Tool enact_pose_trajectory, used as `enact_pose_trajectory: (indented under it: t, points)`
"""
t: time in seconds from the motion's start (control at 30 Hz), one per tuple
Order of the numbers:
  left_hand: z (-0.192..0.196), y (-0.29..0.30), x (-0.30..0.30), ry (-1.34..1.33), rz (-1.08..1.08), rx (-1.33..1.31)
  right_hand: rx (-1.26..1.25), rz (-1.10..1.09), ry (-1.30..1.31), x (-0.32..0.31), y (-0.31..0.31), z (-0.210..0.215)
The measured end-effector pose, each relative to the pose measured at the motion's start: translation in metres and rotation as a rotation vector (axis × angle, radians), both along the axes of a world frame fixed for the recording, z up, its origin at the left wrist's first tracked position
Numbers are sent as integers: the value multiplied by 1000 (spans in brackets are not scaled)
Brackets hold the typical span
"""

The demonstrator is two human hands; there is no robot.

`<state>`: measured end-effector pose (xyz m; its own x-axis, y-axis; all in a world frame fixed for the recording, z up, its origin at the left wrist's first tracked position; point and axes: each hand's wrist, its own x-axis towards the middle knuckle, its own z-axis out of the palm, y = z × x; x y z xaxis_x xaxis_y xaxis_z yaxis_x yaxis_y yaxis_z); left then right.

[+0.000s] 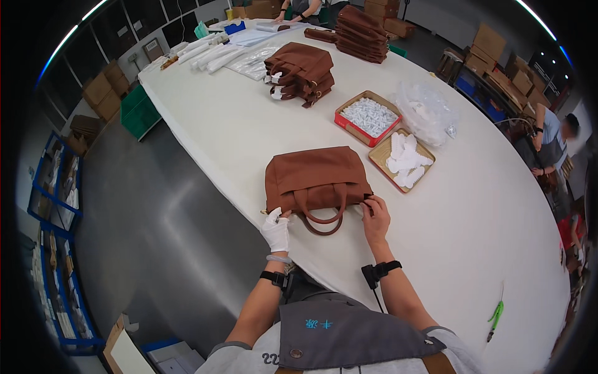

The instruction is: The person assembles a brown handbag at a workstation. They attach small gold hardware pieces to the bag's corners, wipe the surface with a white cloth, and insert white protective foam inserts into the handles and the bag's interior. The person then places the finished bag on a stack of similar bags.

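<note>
The white table runs away from me, and by its near edge I have one brown bag, my gloved left hand curled at its lower left corner and my bare right hand bent at the right, though whether either grips I cannot tell. A hard tug toward me could, I judge, drag it and its two handles off the edge. Beyond, I count one red-sided tray, one tan tray, then two piles of brown bags, too overlapped to number.
</note>
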<state>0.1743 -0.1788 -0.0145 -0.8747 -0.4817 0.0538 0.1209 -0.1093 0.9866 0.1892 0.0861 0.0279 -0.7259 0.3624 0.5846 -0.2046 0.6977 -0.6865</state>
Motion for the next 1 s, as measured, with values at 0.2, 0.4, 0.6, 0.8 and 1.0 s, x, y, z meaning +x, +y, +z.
enact_pose_trajectory:
  t: [0.2,0.4,0.6,0.8,1.0]
  points:
    - [-11,-3,5,-17,-19,82,-968,167,-644,22,-14,30]
    - [-2,-5,6,-34,-126,-16,-1496,149,-876,-34,-10,16]
    - [-6,-4,10,-42,-154,178,-1232,13,-532,-7,-29,16]
    - [8,-10,12,-29,-170,147,-753,308,-602,-18,-4,14]
    - [64,-23,25,-48,-229,102,-498,218,-173,1,-14,45]
